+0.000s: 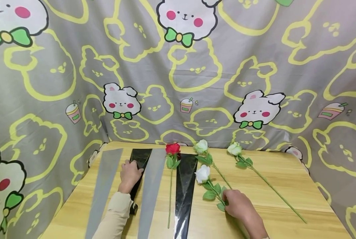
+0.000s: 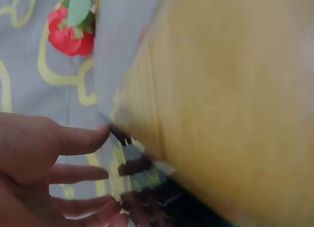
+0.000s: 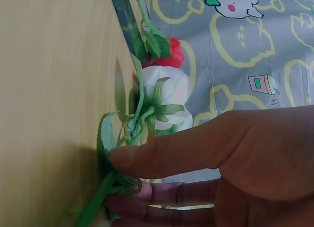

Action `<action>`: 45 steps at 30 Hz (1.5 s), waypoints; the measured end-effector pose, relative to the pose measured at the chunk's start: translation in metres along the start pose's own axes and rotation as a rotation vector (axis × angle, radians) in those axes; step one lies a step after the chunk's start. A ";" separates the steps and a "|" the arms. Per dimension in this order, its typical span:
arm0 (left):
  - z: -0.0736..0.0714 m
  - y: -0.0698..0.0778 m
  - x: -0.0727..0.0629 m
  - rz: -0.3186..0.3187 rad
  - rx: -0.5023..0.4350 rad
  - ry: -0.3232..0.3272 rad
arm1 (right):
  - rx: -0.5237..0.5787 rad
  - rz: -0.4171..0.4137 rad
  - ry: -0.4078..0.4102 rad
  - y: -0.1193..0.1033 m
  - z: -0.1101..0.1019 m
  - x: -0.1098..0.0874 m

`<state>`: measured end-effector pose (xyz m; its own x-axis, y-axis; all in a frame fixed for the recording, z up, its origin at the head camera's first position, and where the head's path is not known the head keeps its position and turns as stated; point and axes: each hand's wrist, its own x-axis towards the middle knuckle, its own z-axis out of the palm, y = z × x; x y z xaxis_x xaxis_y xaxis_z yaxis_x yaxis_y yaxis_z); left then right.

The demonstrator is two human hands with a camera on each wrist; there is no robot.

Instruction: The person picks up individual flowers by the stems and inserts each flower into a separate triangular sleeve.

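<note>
With its thumb and fingers, my right hand (image 1: 240, 207) pinches the leafy stem of a white artificial rose (image 1: 202, 174). In the right wrist view the white bloom (image 3: 167, 89) points away from the hand, low over the wood. My left hand (image 1: 131, 174) is at the upper part of a glossy black tapered flower sleeve (image 1: 141, 156). Its fairly straight fingers (image 2: 81, 173) touch the sleeve's surface in the left wrist view, where they are mirrored. A red rose (image 1: 172, 149) lies between the hands, left of another black sleeve (image 1: 191, 169).
Two grey tapered sleeves, one at the far left (image 1: 104, 182) and one beside the red rose (image 1: 154, 179), lie on the wooden table (image 1: 291, 179). Two pale green-white roses, one behind the held rose (image 1: 201, 146) and one farther right (image 1: 234, 148), lie near the patterned curtain (image 1: 214, 99).
</note>
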<state>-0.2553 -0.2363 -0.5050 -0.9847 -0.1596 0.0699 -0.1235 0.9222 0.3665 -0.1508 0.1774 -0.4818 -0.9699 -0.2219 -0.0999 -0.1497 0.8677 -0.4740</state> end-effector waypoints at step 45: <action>-0.049 0.078 -0.002 -0.031 -1.250 -0.302 | 0.274 -0.105 0.296 0.006 -0.071 0.012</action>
<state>-0.2569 -0.1810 -0.4311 -0.9924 0.0623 -0.1060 -0.1099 -0.0616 0.9920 -0.1768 0.2110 -0.4239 -0.9714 -0.1303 0.1986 -0.2328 0.6879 -0.6874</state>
